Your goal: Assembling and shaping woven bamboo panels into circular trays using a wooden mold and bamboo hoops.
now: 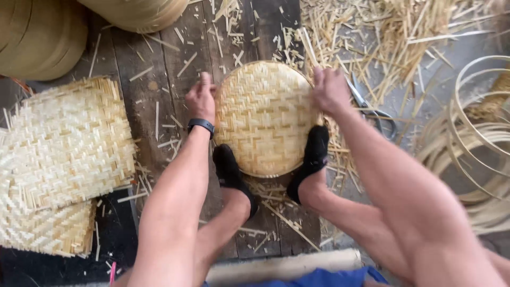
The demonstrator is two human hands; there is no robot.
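Dark wooden planks (143, 74) underfoot, littered with bamboo offcuts (382, 32). Far left, a stack of square woven mats (64, 143). Moving in, the left hand (201, 98), watch (201, 125) on its wrist, fingers curled onto the left rim of the round tray (264, 119). The tray sits centre, pinned between two black-socked feet (313, 159). The right hand (329, 90) clamps the upper right rim. Beside it, scissors (372, 109); far right, bamboo hoops (478, 133).

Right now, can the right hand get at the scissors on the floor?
Probably yes. The right hand grips the round woven tray's rim, and the scissors lie just beside it among bamboo scraps, uncovered; it would have to release the rim first.
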